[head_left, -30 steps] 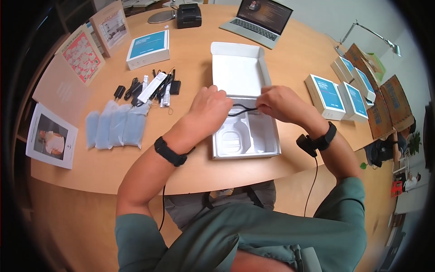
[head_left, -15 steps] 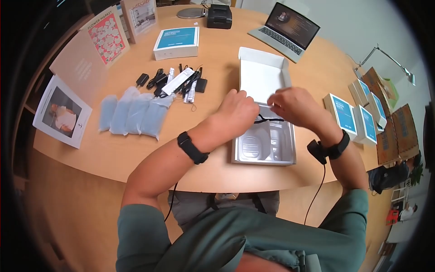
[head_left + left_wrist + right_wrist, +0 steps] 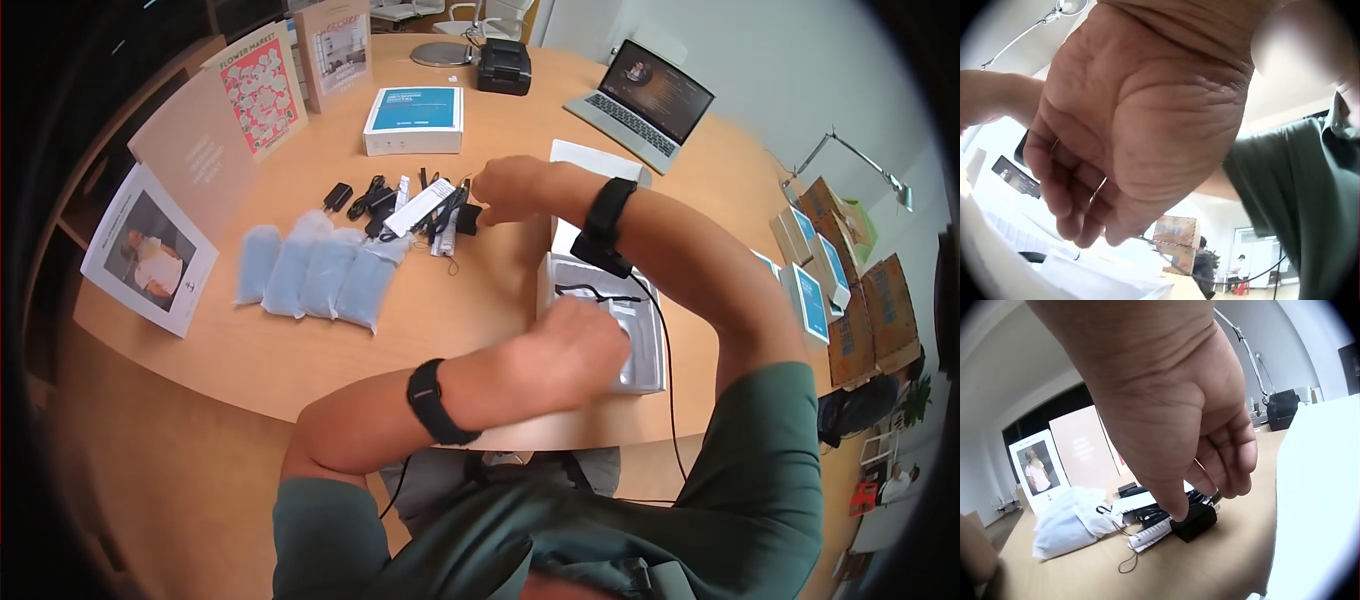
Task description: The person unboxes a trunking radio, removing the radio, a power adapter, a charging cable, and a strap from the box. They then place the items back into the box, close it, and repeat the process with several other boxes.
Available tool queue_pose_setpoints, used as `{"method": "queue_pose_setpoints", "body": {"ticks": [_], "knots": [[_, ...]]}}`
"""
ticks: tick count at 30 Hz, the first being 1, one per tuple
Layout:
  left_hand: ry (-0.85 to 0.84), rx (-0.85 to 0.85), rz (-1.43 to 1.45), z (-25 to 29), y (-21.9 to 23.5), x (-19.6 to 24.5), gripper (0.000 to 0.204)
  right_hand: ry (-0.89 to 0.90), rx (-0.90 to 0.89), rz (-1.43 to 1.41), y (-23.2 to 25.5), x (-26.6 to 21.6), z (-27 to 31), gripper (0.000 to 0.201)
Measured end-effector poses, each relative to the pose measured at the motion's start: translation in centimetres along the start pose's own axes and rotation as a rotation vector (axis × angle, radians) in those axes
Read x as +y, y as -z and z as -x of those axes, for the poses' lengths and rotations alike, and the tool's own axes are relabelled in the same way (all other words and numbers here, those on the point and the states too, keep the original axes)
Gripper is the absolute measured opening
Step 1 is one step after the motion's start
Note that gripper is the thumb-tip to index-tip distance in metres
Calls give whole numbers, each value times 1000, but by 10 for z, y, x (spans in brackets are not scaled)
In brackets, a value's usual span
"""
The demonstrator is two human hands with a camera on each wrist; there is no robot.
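Note:
My left hand (image 3: 570, 355) hovers over the near part of the white box (image 3: 656, 376), fingers loosely bent with nothing visible in them in the left wrist view. A black cable (image 3: 598, 294) lies across the box's moulded tray, beyond that hand. My right hand (image 3: 512, 188) reaches across to the pile of cables and adapters. In the right wrist view the thumb of the right hand (image 3: 1175, 434) is at a black adapter (image 3: 1195, 522), with the fingers apart and not closed round it; contact is unclear. A white paper-wrapped strip (image 3: 418, 208) lies on the pile.
Several wrapped blue-grey pouches (image 3: 318, 272) lie left of the box, near upright booklets (image 3: 150, 250). A closed blue-and-white box (image 3: 413, 120), a black device (image 3: 504, 66) and a laptop (image 3: 640, 105) stand farther back. More boxes (image 3: 808, 300) are at right, beside cardboard (image 3: 890, 310).
My right hand has left the box and crossed leftward to the adapter pile. My left hand has come back toward the near side of the box. Both hands have let go of the black cable.

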State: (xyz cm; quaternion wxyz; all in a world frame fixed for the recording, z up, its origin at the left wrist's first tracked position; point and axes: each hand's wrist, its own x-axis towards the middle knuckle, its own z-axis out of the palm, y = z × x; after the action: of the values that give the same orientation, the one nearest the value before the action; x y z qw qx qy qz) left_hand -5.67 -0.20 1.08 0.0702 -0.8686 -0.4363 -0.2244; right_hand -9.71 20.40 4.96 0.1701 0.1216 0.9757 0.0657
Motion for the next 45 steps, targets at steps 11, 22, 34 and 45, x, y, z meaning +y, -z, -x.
{"method": "queue_pose_setpoints", "body": {"ticks": [11, 22, 34, 45], "knots": [[5, -258, 225, 0, 56, -3, 7, 1, -13, 69, -2, -11, -12, 51], [227, 138, 11, 11, 108, -39, 20, -78, 185, -328, -2, -24, 208, 39], [184, -73, 82, -5, 67, -25, 13, 60, 137, -156, -94, -62, 214, 36], [244, -61, 142, 14, 71, -60, 18, -131, 462, -501, -76, -39, 268, 33]]}}
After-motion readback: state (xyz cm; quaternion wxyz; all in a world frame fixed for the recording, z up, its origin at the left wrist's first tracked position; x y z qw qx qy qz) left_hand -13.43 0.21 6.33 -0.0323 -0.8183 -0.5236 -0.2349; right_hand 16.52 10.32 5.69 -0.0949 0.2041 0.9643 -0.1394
